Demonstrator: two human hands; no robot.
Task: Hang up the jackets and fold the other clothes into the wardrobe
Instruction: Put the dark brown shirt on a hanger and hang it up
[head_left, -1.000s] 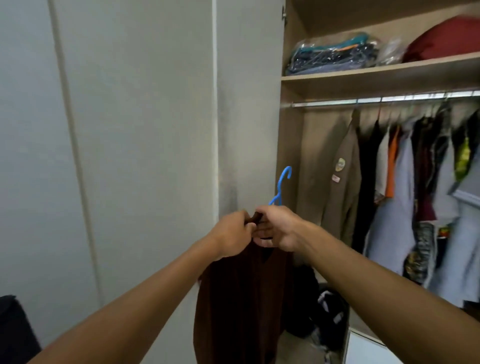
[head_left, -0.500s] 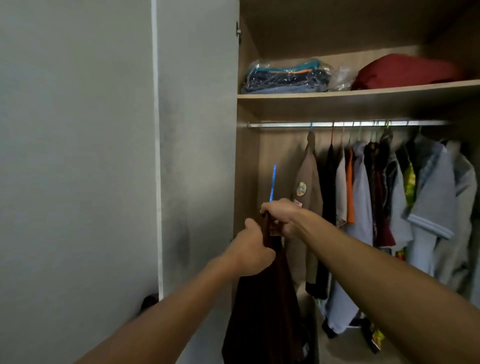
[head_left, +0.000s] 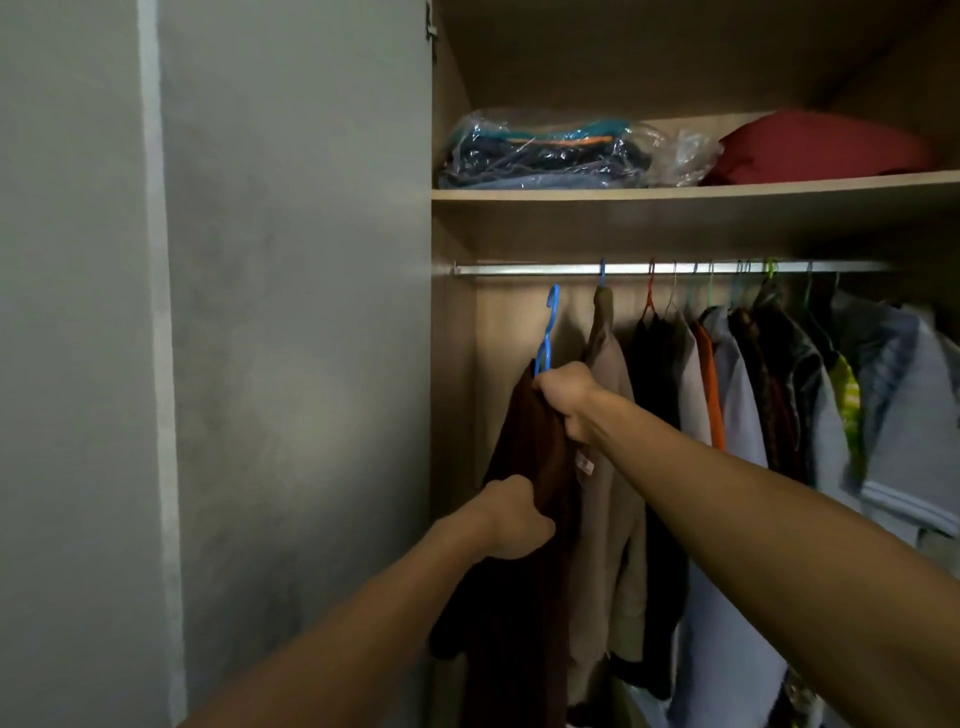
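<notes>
Dim, soft indoor light; the wardrobe's top corner lies in deep shadow. The shelf (head_left: 675, 193) bows from wide-angle distortion, and clothes at the far right are motion-blurred.

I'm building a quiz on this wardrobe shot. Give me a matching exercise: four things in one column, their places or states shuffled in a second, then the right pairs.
1. blue hanger
2. red bundle
3. tan jacket
4. left hand

a. hanging leftmost on the rail
b. gripping the brown garment low down
c. held just under the rail, not yet hooked
d. on the shelf, right side

Pairs: 1-c, 2-d, 3-a, 4-b
</notes>
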